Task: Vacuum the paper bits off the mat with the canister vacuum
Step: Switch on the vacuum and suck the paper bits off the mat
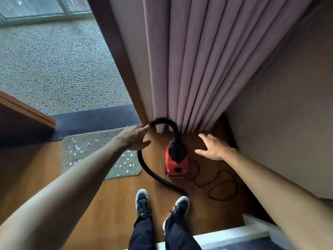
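A red and black canister vacuum [177,164] stands on the wooden floor below the curtain. Its black hose [163,123] arches up from the body and loops down the left side [144,164] toward my feet. A grey mat [90,150] lies left of the vacuum, strewn with several white paper bits [76,147]. My left hand [134,137] hovers over the hose's upper arch with fingers spread, fingertips at the hose, not closed on it. My right hand [213,147] is open in the air just right of the vacuum, holding nothing.
A pleated mauve curtain [198,60] hangs right above the vacuum. The black power cord [221,188] lies in loops on the floor at right, beside a beige wall [279,123]. A pebble floor [54,69] lies beyond a dark threshold. My shoes [162,202] stand close behind the hose.
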Demonstrator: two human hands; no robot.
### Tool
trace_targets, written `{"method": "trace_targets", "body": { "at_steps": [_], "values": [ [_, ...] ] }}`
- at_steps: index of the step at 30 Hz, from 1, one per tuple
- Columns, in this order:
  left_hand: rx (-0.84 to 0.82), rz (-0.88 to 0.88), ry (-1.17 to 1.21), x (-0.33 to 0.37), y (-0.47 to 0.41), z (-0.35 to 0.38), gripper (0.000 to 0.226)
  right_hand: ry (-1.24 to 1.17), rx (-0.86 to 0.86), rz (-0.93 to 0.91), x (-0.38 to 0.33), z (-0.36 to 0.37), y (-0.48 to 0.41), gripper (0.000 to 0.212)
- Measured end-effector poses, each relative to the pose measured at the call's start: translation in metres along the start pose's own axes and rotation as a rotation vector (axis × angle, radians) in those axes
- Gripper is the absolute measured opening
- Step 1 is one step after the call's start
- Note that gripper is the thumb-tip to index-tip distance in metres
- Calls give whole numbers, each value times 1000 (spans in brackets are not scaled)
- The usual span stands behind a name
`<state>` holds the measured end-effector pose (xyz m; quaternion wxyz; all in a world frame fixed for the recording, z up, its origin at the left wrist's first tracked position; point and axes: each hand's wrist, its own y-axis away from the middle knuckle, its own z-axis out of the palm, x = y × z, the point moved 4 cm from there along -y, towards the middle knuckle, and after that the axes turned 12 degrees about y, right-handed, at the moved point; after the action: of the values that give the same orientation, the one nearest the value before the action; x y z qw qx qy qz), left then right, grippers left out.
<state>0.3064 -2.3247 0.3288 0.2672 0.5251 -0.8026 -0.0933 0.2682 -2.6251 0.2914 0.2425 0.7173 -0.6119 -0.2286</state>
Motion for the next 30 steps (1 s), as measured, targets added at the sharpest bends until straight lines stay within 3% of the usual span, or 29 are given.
{"method": "trace_targets", "body": {
  "at_steps": [13, 22, 30],
  "values": [
    [-184, 27, 64, -30, -39, 158, 57, -144, -231, 60, -21, 152, -24, 77],
    [-340, 89, -41, -61, -68, 258, 53, -255, -363, 156, -40, 255, -61, 72],
    [-456, 200, -155, -106, -112, 354, 64, -477, -447, 270, -65, 358, -119, 75]
  ]
}}
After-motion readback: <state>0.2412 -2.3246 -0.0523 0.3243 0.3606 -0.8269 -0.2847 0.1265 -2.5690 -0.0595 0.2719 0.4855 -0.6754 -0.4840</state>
